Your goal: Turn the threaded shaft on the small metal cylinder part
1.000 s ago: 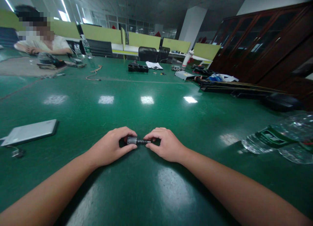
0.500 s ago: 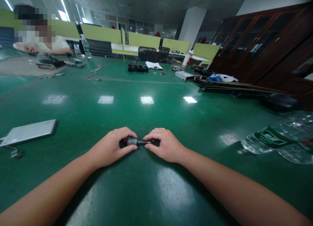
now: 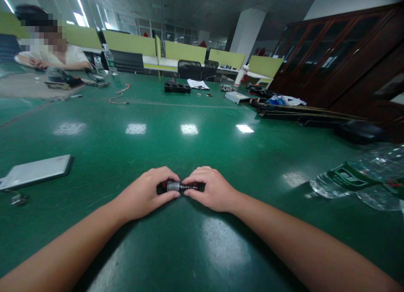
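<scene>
A small grey metal cylinder (image 3: 173,186) with a thin, ridged, spring-like shaft (image 3: 188,187) lies sideways just above the green tabletop (image 3: 176,241). My left hand (image 3: 156,189) pinches the cylinder between thumb and fingers from the left. From the other side my right hand (image 3: 211,188) closes thumb and fingers around the shaft, whose dark tip points into the palm. The fingertips of both hands nearly meet over the part. Whether the shaft is a spring or a thread is too small to tell.
A flat silver-grey case (image 3: 38,171) lies at left beside a small metal piece (image 3: 19,199). Clear plastic bottles (image 3: 347,176) lie at right. Farther back are a cord (image 3: 118,96), a black tray (image 3: 177,87), papers (image 3: 198,84) and long dark bars (image 3: 303,112). A person (image 3: 53,58) sits at far left.
My hands have drawn closer together, the left moving right with the cylinder and the right shifting slightly left. Less of the shaft shows between the fingertips. Both grips stay closed.
</scene>
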The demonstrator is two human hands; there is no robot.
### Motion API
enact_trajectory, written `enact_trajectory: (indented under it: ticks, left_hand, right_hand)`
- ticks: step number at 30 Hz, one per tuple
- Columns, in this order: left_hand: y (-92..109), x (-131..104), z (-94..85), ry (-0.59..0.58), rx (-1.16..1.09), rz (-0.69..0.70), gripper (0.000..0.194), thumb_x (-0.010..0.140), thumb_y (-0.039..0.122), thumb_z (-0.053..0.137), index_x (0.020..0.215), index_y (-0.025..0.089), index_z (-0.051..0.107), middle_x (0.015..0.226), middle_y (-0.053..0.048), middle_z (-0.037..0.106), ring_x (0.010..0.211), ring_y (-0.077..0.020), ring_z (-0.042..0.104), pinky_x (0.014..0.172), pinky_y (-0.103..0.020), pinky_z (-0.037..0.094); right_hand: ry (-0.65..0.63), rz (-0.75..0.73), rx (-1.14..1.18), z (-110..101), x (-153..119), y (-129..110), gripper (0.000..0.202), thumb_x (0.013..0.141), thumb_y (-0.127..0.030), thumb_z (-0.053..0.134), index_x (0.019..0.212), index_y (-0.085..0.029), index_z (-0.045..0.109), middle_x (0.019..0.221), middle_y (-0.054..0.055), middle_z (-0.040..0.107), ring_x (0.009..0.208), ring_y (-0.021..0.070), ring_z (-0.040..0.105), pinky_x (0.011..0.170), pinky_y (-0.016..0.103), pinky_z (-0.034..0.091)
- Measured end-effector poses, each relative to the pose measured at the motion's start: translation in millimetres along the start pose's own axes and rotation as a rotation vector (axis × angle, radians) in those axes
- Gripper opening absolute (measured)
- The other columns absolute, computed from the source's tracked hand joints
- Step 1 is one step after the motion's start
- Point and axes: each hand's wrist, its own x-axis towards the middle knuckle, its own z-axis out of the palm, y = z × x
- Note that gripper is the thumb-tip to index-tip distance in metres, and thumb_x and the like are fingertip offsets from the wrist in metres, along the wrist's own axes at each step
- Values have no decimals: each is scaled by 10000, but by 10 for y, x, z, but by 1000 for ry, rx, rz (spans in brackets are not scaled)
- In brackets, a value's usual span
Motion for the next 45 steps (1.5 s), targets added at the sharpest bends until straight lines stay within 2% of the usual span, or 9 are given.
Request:
enact_trajectory:
  ticks: [8, 33, 45]
  left_hand:
    - [20, 15, 9, 17, 3, -23, 205, 890, 356, 610, 1037, 219, 652, 932, -30, 671, 820, -186, 614, 738, -292, 472]
    - [3, -4, -2, 8, -5, -13, 188, 905, 352, 620, 1038, 220, 635, 941, -20, 656, 837, -188, 598, 773, -308, 445]
    - [-7, -11, -2, 10, 2, -16, 197, 899, 358, 625, 1038, 220, 633, 936, -14, 654, 832, -184, 600, 763, -306, 446]
  right_hand:
    - [-8, 10, -26, 13, 12, 4, 137, 804, -228, 727, 939, -220, 744, 831, 11, 733, 797, 154, 639, 812, 309, 425]
    - [33, 34, 5, -3, 7, -13, 140, 744, -157, 738, 880, -189, 744, 759, 4, 701, 734, 141, 614, 773, 299, 425]
    - [64, 84, -8, 6, 3, -2, 98, 710, -198, 787, 785, -198, 723, 707, -22, 679, 698, 125, 596, 759, 299, 398]
